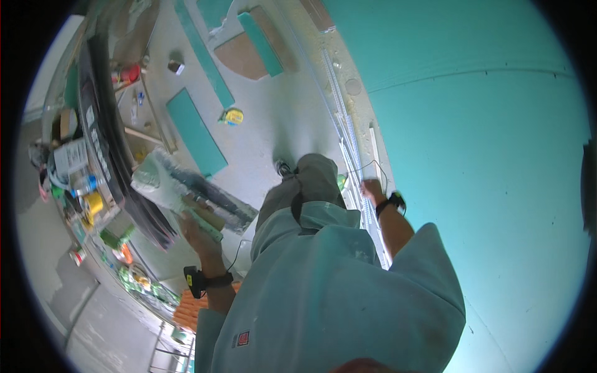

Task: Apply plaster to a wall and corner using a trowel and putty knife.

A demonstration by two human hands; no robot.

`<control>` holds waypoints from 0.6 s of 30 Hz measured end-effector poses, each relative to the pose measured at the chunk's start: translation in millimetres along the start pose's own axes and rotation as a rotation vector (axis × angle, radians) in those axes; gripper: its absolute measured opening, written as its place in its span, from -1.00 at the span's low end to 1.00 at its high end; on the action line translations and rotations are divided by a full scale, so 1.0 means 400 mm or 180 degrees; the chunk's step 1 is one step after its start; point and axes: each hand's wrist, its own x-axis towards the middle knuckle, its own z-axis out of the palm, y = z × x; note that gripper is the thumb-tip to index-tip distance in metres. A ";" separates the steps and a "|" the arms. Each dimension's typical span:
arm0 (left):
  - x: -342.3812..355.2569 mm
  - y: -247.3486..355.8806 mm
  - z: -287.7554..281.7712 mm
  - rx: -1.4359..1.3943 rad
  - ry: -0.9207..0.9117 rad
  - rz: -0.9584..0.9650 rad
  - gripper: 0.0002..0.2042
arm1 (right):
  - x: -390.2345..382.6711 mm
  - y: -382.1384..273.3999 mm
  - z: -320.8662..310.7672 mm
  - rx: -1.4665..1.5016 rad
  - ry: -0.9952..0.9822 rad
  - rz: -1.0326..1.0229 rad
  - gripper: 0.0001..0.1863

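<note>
My left hand [200, 239] is closed around a narrow green strip [204, 225], perhaps a plasterboard offcut. It is beside a plastic-wrapped roll [155, 180] and a long dark wrapped bundle [217, 196]. At my right side, my right hand [372, 191] has its fingers curled in; whether anything is in them is hidden. It is close to long perforated metal strips [346, 133] along the foot of the green board wall [472, 155]. Both wrists carry a black strapped device. Ahead of my legs, a yellow tape measure [232, 117] lies on the floor.
Green board pieces [196, 133] and a brown-backed offcut [242, 55] lie on the grey floor. Long black sheets [118, 161] lean on the left, beside a cluttered row with a yellow roll [93, 204]. Orange ridged blocks [188, 309] stand near my left elbow.
</note>
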 end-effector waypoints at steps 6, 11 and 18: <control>0.399 0.165 0.086 0.0240 0.0215 0.0217 -0.51 | -0.116 -0.150 0.172 0.1200 -0.0366 0.1302 -0.79; 0.747 0.334 0.222 0.0046 0.0698 0.0268 -0.57 | 0.150 -0.623 0.045 0.1413 -0.0177 0.1409 -0.80; 1.144 0.505 0.346 -0.0334 0.0777 0.0186 -0.64 | 0.886 -1.639 -0.419 0.2335 -0.0080 -0.0629 -0.82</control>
